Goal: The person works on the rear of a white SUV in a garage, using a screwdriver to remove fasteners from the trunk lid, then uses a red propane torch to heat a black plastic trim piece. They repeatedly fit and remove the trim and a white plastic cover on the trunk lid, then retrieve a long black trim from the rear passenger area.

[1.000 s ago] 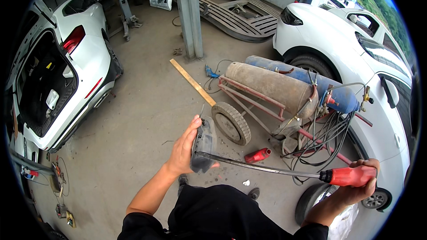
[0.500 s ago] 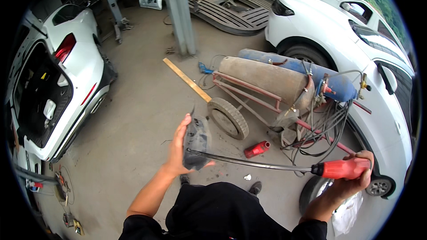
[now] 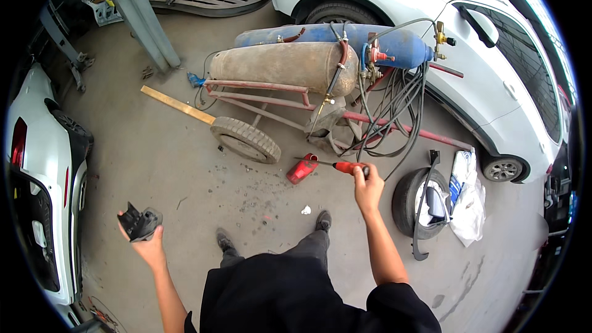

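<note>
Away to the left, my left hand (image 3: pixel 149 250) is closed on a dark grey plastic car part (image 3: pixel 143 224) with a hollow, jagged-edged end. Its exact kind does not show. In front of me, my right hand (image 3: pixel 368 190) grips the red and black handle of a screwdriver (image 3: pixel 348 166). The screwdriver's thin shaft points left and overlaps the neck of a red bottle (image 3: pixel 301 170) lying on the floor; I cannot tell whether they touch.
A red cart (image 3: pixel 259 86) carries a tan gas cylinder (image 3: pixel 280 66) and a blue one (image 3: pixel 394 46), with tangled black hoses (image 3: pixel 407 117). Its wheel (image 3: pixel 246 142) meets a wooden plank (image 3: pixel 177 105). White cars stand either side. A tyre (image 3: pixel 406 200) lies at right, dark debris mid-floor.
My view has swung rightward. My left hand has carried the plastic part away to the left. The screwdriver has left the part, and my right hand holds it farther forward, over the bottle.
</note>
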A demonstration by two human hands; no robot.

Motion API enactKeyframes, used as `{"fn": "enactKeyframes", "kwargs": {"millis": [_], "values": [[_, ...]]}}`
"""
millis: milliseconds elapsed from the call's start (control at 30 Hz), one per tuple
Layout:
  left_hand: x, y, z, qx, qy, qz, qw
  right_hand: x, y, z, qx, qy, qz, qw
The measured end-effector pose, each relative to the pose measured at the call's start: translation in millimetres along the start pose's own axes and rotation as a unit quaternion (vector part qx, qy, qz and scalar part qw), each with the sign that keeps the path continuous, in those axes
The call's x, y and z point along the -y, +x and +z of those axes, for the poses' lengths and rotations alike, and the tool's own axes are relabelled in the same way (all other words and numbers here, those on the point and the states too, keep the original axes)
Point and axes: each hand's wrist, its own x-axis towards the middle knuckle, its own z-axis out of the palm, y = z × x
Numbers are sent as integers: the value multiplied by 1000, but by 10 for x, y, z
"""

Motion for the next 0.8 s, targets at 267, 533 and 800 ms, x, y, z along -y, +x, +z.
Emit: {"fn": "enactKeyframes", "kwargs": {"millis": [267,533,800], "values": [[-94,-508,118,-102,91,-69,988,-2071,383,1467,61,-121,-20,991],[-234,-1163,346,-145,147,-75,976,-2840,762,2337,166,-155,-43,973],[-239,-1174,-473,-255,-8,-139,957,-2276,-685,2774,459,-261,-80,845]]}}
